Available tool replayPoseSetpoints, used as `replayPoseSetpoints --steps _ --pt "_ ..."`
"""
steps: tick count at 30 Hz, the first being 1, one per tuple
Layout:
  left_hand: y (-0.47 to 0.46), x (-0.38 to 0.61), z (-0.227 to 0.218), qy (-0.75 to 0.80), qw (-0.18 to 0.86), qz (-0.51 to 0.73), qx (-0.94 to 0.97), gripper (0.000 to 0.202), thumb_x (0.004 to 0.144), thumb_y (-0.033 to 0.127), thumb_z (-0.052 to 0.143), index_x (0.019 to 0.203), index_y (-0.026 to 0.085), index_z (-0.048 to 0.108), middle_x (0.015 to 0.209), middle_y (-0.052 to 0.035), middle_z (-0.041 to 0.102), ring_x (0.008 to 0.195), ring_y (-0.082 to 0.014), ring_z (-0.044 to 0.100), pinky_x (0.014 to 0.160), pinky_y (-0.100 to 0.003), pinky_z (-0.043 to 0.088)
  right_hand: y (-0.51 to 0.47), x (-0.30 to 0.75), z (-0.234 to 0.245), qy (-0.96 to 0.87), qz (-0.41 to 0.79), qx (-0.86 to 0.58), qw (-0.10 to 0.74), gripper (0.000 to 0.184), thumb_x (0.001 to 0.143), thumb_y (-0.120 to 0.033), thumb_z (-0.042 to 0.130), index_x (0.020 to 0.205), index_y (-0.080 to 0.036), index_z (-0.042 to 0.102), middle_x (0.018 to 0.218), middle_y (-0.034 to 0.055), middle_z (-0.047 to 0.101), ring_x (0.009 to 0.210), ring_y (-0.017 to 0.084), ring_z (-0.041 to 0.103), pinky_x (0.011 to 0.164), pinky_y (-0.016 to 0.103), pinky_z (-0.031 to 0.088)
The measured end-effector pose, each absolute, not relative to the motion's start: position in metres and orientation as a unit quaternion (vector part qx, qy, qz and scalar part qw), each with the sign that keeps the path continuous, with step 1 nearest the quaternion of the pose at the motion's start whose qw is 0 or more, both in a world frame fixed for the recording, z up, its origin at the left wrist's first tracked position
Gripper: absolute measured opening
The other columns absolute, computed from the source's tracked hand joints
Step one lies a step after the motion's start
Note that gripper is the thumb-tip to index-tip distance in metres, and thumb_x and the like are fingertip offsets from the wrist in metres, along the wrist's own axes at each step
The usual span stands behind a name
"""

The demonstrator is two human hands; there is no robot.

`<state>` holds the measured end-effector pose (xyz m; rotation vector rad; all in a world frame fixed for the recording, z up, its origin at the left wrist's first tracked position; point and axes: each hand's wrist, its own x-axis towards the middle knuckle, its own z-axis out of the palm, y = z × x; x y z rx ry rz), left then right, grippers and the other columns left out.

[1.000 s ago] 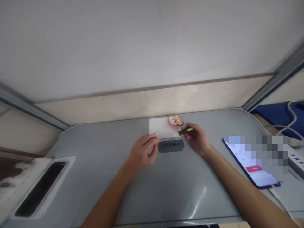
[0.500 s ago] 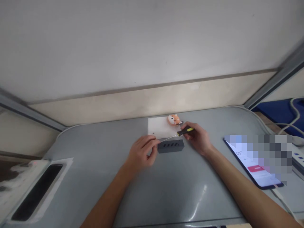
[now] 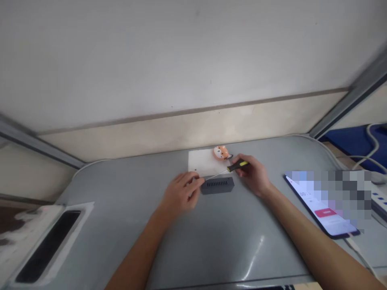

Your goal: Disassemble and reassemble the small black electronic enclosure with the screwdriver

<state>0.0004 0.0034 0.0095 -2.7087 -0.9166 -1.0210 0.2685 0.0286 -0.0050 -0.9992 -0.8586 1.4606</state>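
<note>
A screwdriver [image 3: 238, 165] with a black and yellow handle is gripped in my right hand [image 3: 253, 174]. Its thin shaft slants down to the left, over a dark grey slotted box [image 3: 217, 186] lying on the grey table. My left hand [image 3: 183, 191] is at the box's left end, thumb and fingers drawn together around the screwdriver's tip. Whatever the left fingertips pinch there is too small or hidden to make out. Just behind the box lies a white sheet of paper [image 3: 201, 161] with a small dark speck on it, perhaps a screw.
An orange and white animal-faced case [image 3: 221, 152] sits on the paper's far right corner. To the right lies a lit phone [image 3: 326, 213] with a cable, beside a white power strip [image 3: 379, 199]. A dark phone-like slab [image 3: 50, 245] rests at the left. A pale wall [image 3: 193, 129] rises behind.
The screwdriver has shifted slightly to the right with my right hand. My left thumb and fingertips have reached a little further right along the tip. The box stays put.
</note>
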Motion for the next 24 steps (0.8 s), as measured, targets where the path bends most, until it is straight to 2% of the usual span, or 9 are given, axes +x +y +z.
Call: replayPoseSetpoints --steps 4,7,9,13,15,18,21,24 --pt "0.005 -0.007 0.014 -0.302 0.068 -0.331 -0.892 0.03 0.091 0.003 0.052 0.112 0.02 0.065 0.101 -0.0067 0.071 0.086 -0.0178 0.067 0.078 -0.033 0.055 0.031 0.265 -0.01 -0.373 0.582 -0.47 0.548 0.03 0.09 -0.047 0.058 0.085 -0.021 0.073 0.062 0.0 0.051 0.056 0.013 0.036 0.053 0.029 0.021" --pt "0.008 -0.015 0.016 -0.347 0.064 -0.374 -0.858 0.03 0.094 0.003 0.05 0.113 0.02 0.066 0.101 -0.0067 0.071 0.089 -0.0184 0.067 0.079 -0.032 0.055 0.028 0.26 -0.011 -0.448 0.552 -0.504 0.491 0.043 0.094 -0.059 0.055 0.103 -0.022 0.075 0.074 0.0009 0.062 0.056 0.012 0.037 0.053 0.028 0.025" --pt "0.01 -0.02 0.017 -0.379 0.057 -0.403 -0.831 0.029 0.096 0.004 0.048 0.111 0.02 0.067 0.1 -0.0064 0.071 0.088 -0.0177 0.067 0.078 -0.031 0.054 0.025 0.256 -0.01 -0.494 0.538 -0.508 0.456 0.048 0.096 -0.064 0.052 0.108 -0.023 0.074 0.084 0.002 0.068 0.058 0.012 0.041 0.055 0.028 0.031" --pt "0.011 -0.024 0.017 -0.398 0.043 -0.435 -0.807 0.029 0.098 0.005 0.046 0.109 0.019 0.068 0.097 -0.0061 0.069 0.085 -0.0167 0.065 0.076 -0.03 0.053 0.022 0.253 -0.009 -0.557 0.521 -0.501 0.408 0.051 0.098 -0.065 0.049 0.112 -0.022 0.071 0.096 0.0054 0.074 0.078 0.018 0.06 0.067 0.029 0.043" --pt "0.008 -0.019 0.017 -0.382 0.033 -0.437 -0.814 0.028 0.097 0.005 0.047 0.111 0.02 0.067 0.099 -0.0066 0.069 0.087 -0.0172 0.065 0.077 -0.031 0.053 0.023 0.253 -0.01 -0.58 0.516 -0.491 0.395 0.05 0.099 -0.064 0.049 0.115 -0.022 0.071 0.1 0.0068 0.075 0.089 0.021 0.064 0.073 0.03 0.046" --pt "0.0 -0.005 0.016 -0.354 0.019 -0.403 -0.844 0.028 0.097 0.008 0.05 0.117 0.02 0.065 0.106 -0.0087 0.07 0.095 -0.0194 0.066 0.084 -0.034 0.054 0.023 0.254 -0.011 -0.6 0.509 -0.479 0.389 0.047 0.1 -0.061 0.049 0.114 -0.022 0.071 0.101 0.0074 0.076 0.096 0.023 0.066 0.08 0.031 0.048" --pt "-0.006 0.009 0.014 -0.326 -0.002 -0.329 -0.886 0.033 0.098 0.016 0.056 0.13 0.019 0.06 0.12 -0.0108 0.07 0.107 -0.0227 0.066 0.094 -0.038 0.054 0.023 0.254 -0.009 -0.597 0.504 -0.481 0.397 0.047 0.1 -0.06 0.05 0.112 -0.021 0.072 0.098 0.0071 0.075 0.094 0.022 0.065 0.082 0.032 0.048" --pt "-0.008 0.016 0.011 -0.309 -0.032 -0.294 -0.904 0.033 0.099 0.016 0.053 0.132 0.02 0.058 0.12 -0.0089 0.072 0.106 -0.0219 0.067 0.095 -0.038 0.053 0.023 0.255 -0.007 -0.57 0.512 -0.493 0.413 0.047 0.099 -0.061 0.05 0.111 -0.021 0.072 0.094 0.005 0.073 0.075 0.017 0.058 0.071 0.029 0.043"
